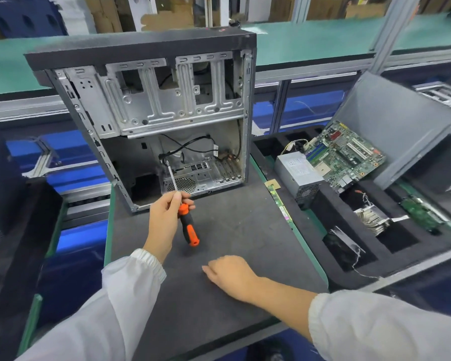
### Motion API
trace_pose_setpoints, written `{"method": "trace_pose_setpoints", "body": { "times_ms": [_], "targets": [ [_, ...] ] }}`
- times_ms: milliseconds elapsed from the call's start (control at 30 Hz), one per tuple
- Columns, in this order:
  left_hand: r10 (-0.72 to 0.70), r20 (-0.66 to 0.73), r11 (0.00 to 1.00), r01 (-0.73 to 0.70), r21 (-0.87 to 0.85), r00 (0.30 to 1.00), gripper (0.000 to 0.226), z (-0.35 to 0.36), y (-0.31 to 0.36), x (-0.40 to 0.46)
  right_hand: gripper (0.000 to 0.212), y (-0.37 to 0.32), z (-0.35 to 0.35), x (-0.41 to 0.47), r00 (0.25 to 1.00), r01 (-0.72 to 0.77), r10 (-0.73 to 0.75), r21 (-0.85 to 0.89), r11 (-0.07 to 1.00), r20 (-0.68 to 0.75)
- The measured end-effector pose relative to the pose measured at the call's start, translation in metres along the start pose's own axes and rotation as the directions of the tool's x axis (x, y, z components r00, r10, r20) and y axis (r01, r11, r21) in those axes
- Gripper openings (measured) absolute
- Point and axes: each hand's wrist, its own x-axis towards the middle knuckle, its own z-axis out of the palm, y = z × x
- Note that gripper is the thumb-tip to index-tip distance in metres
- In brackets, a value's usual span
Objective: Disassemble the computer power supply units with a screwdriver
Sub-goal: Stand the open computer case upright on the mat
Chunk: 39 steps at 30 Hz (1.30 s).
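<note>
Grey foam work mat (245,230) lies bare between the hands and the green-trimmed right edge. Upright at its far side stands the open silver-and-black metal computer case (151,110), stripped, loose black cables inside. The left hand (164,217) pinches the orange-and-black-handled screwdriver (184,214) near the shaft, tip pointing into the case. The right hand (231,274) rests on the mat, fingers relaxed, grasping nothing. To the right, the grey boxy power supply unit (297,173) sits in a black foam tray (331,204), touching a green motherboard (346,157) partly under a grey panel (401,126).
</note>
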Motion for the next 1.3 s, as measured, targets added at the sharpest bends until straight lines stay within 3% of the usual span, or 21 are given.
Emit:
{"method": "trace_pose_setpoints", "body": {
  "times_ms": [33, 100, 167, 200, 267, 367, 433, 500, 600, 667, 733, 800, 867, 967, 1000, 1067, 1167, 1300],
  "targets": [
    [0.005, 0.004, 1.0, -0.005, 0.005, 1.0, 0.028, 0.007, 0.001, 0.0, 0.048, 0.008, -0.005, 0.004, 0.987, -0.128, 0.093, 0.306, 0.943, 0.127],
    [0.019, 0.009, 1.0, -0.019, 0.013, 1.0, 0.028, 0.022, 0.002, 0.0, 0.045, 0.029, -0.024, 0.009, 0.905, -0.416, 0.175, 0.713, 0.564, 0.389],
    [0.022, 0.015, 1.0, -0.022, 0.016, 1.0, 0.028, 0.041, 0.002, 0.0, 0.037, 0.061, -0.039, 0.008, 0.834, -0.551, 0.117, 0.824, 0.131, 0.539],
    [0.019, 0.022, 1.0, -0.019, 0.014, 1.0, 0.028, 0.053, 0.003, -0.001, 0.033, 0.079, -0.046, 0.006, 0.811, -0.583, 0.064, 0.812, -0.001, 0.582],
    [0.01, 0.038, 1.0, -0.01, 0.009, 0.999, 0.028, 0.08, 0.003, -0.003, 0.026, 0.115, -0.059, 0.0, 0.789, -0.613, -0.042, 0.781, -0.115, 0.613],
    [0.009, 0.052, 1.0, -0.009, -0.002, 0.999, 0.028, 0.121, 0.002, -0.006, 0.014, 0.172, -0.081, -0.01, 0.796, -0.604, -0.071, 0.779, -0.169, 0.602],
    [0.012, 0.057, 1.0, -0.011, -0.002, 0.998, 0.028, 0.145, 0.0, -0.007, 0.008, 0.215, -0.097, -0.014, 0.805, -0.588, -0.006, 0.796, -0.141, 0.593],
    [0.014, 0.053, 1.0, -0.014, 0.007, 0.999, 0.028, 0.165, -0.002, -0.007, 0.006, 0.256, -0.111, -0.018, 0.801, -0.589, 0.111, 0.808, -0.03, 0.588],
    [0.019, 0.038, 1.0, -0.02, 0.016, 0.999, 0.028, 0.188, -0.006, -0.009, 0.021, 0.299, -0.111, -0.02, 0.759, -0.645, 0.288, 0.735, 0.209, 0.584],
    [0.018, 0.033, 0.999, -0.019, 0.029, 0.999, 0.028, 0.197, -0.009, -0.011, 0.013, 0.313, -0.103, -0.017, 0.737, -0.676, 0.341, 0.631, 0.382, 0.583],
    [0.023, 0.031, 0.998, -0.024, 0.053, 0.999, 0.028, 0.201, -0.011, -0.012, 0.017, 0.319, -0.09, -0.013, 0.744, -0.649, 0.348, 0.494, 0.578, 0.57],
    [0.025, 0.014, 0.998, -0.026, 0.064, 1.0, 0.028, 0.202, -0.013, -0.011, 0.023, 0.321, -0.074, -0.009, 0.775, -0.597, 0.384, 0.38, 0.706, 0.502],
    [0.015, -0.01, 0.997, -0.014, 0.072, 1.0, 0.027, 0.201, -0.015, -0.01, 0.023, 0.316, -0.061, -0.006, 0.808, -0.552, 0.406, 0.307, 0.776, 0.428],
    [-0.005, -0.024, 0.996, 0.007, 0.089, 1.0, 0.026, 0.198, -0.02, -0.011, 0.005, 0.312, -0.041, -0.002, 0.822, -0.453, 0.355, 0.133, 0.882, 0.444],
    [-0.009, -0.027, 0.996, 0.011, 0.094, 1.0, 0.026, 0.197, -0.021, -0.012, 0.013, 0.312, -0.035, -0.002, 0.821, -0.437, 0.354, 0.096, 0.894, 0.447],
    [-0.013, -0.039, 0.996, 0.017, 0.092, 0.999, 0.026, 0.195, -0.023, -0.014, 0.005, 0.314, -0.026, -0.003, 0.813, -0.403, 0.336, 0.043, 0.914, 0.476],
    [-0.013, -0.06, 0.997, 0.017, 0.073, 0.998, 0.027, 0.195, -0.022, -0.015, 0.025, 0.318, -0.014, -0.001, 0.821, -0.356, 0.314, -0.003, 0.935, 0.477],
    [-0.016, -0.076, 0.999, 0.02, 0.048, 0.997, 0.027, 0.195, -0.022, -0.015, 0.029, 0.317, -0.017, 0.0, 0.82, -0.32, 0.298, -0.04, 0.946, 0.488]
  ]
}}
